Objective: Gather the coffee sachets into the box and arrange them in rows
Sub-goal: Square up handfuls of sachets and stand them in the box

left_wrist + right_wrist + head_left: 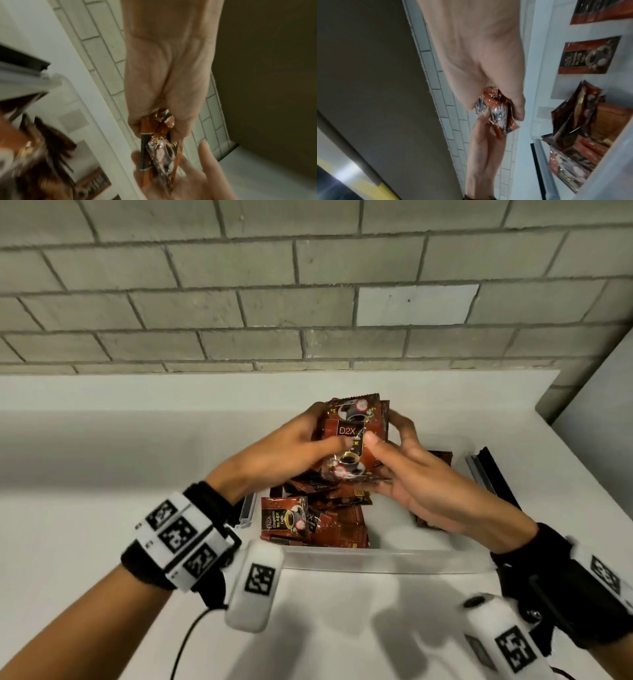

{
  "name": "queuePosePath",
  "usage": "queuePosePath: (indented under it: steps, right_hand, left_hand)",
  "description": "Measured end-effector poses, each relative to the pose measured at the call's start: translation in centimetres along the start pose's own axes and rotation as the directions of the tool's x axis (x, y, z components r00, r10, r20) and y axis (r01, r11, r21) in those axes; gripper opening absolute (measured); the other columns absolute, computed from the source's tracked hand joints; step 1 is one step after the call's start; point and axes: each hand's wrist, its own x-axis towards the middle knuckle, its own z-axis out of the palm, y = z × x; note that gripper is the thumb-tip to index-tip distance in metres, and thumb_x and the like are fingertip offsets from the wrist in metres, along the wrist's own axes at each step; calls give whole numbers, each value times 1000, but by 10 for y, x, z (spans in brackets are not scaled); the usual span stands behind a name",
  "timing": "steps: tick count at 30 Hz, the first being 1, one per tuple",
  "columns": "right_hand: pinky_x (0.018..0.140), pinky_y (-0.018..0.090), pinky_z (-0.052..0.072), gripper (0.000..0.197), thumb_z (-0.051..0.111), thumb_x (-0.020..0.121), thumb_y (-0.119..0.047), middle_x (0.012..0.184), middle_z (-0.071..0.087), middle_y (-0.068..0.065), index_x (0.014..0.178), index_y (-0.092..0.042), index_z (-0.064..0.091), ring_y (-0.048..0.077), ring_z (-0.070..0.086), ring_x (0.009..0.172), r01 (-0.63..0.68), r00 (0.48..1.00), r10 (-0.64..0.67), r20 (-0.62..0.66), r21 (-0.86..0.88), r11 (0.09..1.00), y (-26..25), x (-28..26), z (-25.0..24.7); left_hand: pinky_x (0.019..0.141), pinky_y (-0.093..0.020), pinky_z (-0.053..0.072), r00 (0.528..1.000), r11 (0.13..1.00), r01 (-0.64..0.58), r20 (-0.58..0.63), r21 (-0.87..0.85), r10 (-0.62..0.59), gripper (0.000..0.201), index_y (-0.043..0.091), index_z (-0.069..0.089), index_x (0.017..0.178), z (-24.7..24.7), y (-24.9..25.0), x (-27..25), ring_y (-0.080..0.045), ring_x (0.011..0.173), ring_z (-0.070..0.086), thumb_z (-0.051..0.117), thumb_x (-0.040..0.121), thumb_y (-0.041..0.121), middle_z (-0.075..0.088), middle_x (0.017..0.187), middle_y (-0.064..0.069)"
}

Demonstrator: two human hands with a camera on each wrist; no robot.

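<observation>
The left hand (294, 450) grips the left edge of a stack of coffee sachets (356, 436), thumb across the front face, fingers curled behind. The stack is held upright above the clear box (376, 559), which sits on the white counter (102, 474). Loose sachets (308, 515) lie jumbled in the box's left part. The right hand (421, 474) holds the stack's right edge, thumb in front, fingers wrapped behind.
</observation>
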Motion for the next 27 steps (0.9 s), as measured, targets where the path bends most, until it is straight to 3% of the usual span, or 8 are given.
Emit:
queuePosePath:
  steps: [3,6,10,14,21,23,25,27]
  right_hand:
    - [98,41,49,59,44,96,-30,133,56,-1,140,-48,9,11,59,117,62,993,-68,-98,-63,996,3,5,8]
    - [102,38,45,56,41,99,-26,134,55,-5,143,-44,10,6,55,120,72,984,-96,-152,-152,986,9,3,8]
    - [89,31,52,35,41,99,-25,116,66,-2,133,-20,33,7,63,107,93,973,-119,-200,-135,986,8,-5,8]
    - [82,26,53,24,40,99,-24,106,69,-1,122,-15,43,10,65,103,131,963,-174,-207,-206,970,11,-15,7]
    - [71,36,60,36,47,87,-50,116,56,10,116,-30,55,26,59,109,110,927,-243,-284,-414,904,26,-26,-1]
    - [63,37,60,34,49,88,-49,120,47,11,117,-33,58,27,59,109,99,920,-237,-313,-400,911,29,-29,-3]
    - [71,39,59,30,48,92,-40,119,52,6,119,-30,58,21,64,103,107,916,-233,-327,-359,927,31,-32,-6]
    - [82,35,54,25,47,94,-34,110,64,-1,114,-26,59,13,65,100,113,904,-232,-358,-324,939,30,-36,-9]
  left_hand:
    - [81,-18,54,998,980,0,-66,-200,-13,29,24,38,127,21,-2,-7,3,94,65,44,99,21,62,111,6]
    - [101,-42,47,991,914,3,-118,-405,-56,41,30,33,131,39,-4,-6,-16,117,57,46,93,22,57,126,-3]
    - [87,-42,55,976,689,-106,-207,-717,-65,46,24,34,130,55,-6,-5,-25,102,66,45,92,1,64,113,-13]
    - [67,-37,57,974,456,-137,-202,-879,-98,64,13,35,138,67,-10,-10,-23,85,67,59,80,-2,66,101,-14]
    - [102,-55,40,984,332,-67,-117,-941,-133,61,6,40,139,80,-17,-19,-31,112,55,62,83,16,54,130,-22]
    - [91,-54,49,982,324,-61,-115,-944,-150,54,7,46,135,83,-18,-22,-30,105,62,60,83,16,63,119,-19]
    - [73,-54,57,983,308,-72,-120,-949,-142,44,11,51,129,86,-20,-25,-29,96,68,57,85,12,68,110,-17]
    - [67,-57,57,983,309,-89,-133,-947,-125,39,14,53,126,90,-21,-28,-35,96,68,54,88,6,67,114,-18]
